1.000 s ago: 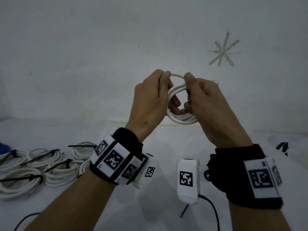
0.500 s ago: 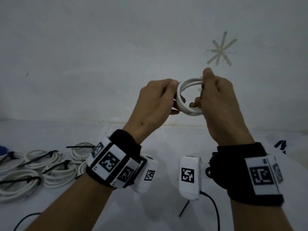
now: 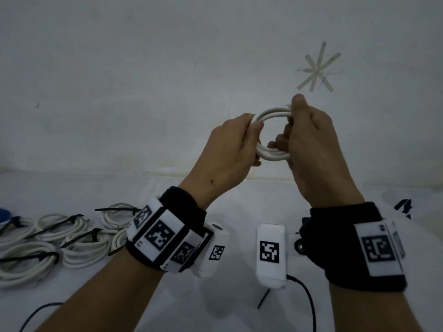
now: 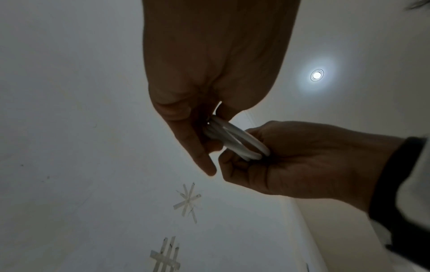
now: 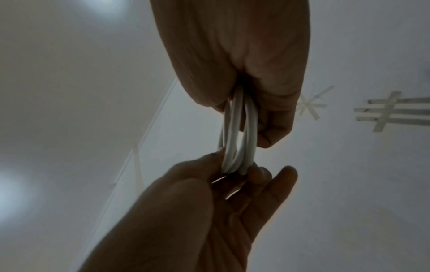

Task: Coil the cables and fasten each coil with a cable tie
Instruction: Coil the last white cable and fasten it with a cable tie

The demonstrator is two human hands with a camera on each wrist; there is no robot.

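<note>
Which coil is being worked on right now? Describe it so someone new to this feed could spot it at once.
Look above the white table, in front of the wall just below the tape star. There the left hand and right hand hold a small white cable coil in the air between them. Unlike the tied coils lying at the table's left, it shows no black cable tie.
</note>
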